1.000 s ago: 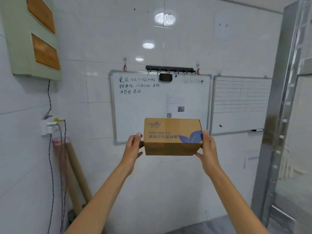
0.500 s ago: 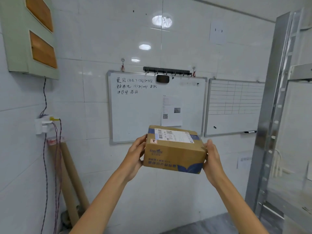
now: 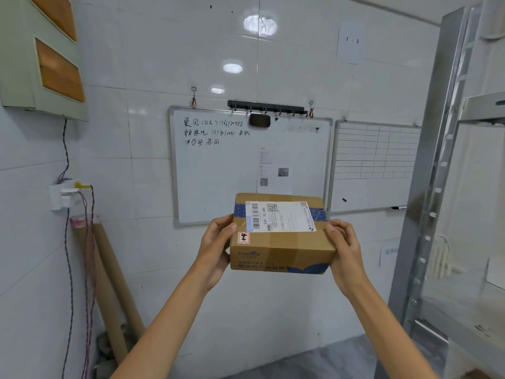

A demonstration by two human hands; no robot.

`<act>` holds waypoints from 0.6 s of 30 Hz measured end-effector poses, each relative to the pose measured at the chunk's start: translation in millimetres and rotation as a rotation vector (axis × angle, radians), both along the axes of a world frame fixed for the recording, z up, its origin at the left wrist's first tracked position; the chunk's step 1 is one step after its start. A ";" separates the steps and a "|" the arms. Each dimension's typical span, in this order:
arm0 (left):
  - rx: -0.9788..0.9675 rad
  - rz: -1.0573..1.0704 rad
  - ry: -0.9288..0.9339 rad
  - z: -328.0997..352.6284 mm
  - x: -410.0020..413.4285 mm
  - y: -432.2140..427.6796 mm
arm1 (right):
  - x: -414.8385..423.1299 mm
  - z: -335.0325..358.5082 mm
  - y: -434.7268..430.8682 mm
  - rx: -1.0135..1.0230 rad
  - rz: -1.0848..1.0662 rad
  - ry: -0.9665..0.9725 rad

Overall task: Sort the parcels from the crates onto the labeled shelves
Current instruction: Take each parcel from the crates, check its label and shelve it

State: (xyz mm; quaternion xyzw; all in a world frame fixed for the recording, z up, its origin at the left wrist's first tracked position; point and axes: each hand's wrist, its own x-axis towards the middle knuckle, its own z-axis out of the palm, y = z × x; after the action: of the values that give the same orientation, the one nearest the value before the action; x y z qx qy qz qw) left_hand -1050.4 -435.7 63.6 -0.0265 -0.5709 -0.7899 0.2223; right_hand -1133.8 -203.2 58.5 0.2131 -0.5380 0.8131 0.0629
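A brown cardboard parcel (image 3: 281,247) with blue tape and a white shipping label on its top face is held up in front of the wall. My left hand (image 3: 216,247) grips its left end, thumb on the top edge. On the other end, my right hand (image 3: 345,251) grips it with the thumb on top. The parcel is tilted so the label faces me. A metal shelf unit (image 3: 437,203) stands at the right; a paper sign reading "1 - 3" (image 3: 351,41) hangs on the wall beside it.
Two whiteboards (image 3: 218,173) hang on the tiled wall behind the parcel. Cardboard tubes (image 3: 114,283) and hanging cables lean in the left corner below a wall cabinet (image 3: 41,56). Grey floor shows at the bottom right.
Both hands have tipped the parcel's top toward me and lowered it slightly; the shipping label, hidden a second ago, now shows fully. The view has shifted a little left.
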 end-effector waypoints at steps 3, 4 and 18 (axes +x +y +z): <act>-0.030 0.025 0.017 -3.6 0.3 4.4 | -3.6 -1.3 8.2 0.088 0.124 -0.151; -0.047 0.019 0.018 -5.5 0.5 4.7 | -5.1 -2.7 12.2 0.121 0.181 -0.212; -0.019 -0.152 -0.299 -41.6 -5.7 49.9 | -6.3 -29.4 3.1 -0.069 0.132 -0.375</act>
State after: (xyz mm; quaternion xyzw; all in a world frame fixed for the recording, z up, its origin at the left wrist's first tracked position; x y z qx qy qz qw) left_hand -1056.2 -385.8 22.1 0.0460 -0.6012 -0.7943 0.0743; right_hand -1140.1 -200.1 29.1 0.0904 -0.4970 0.8589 -0.0845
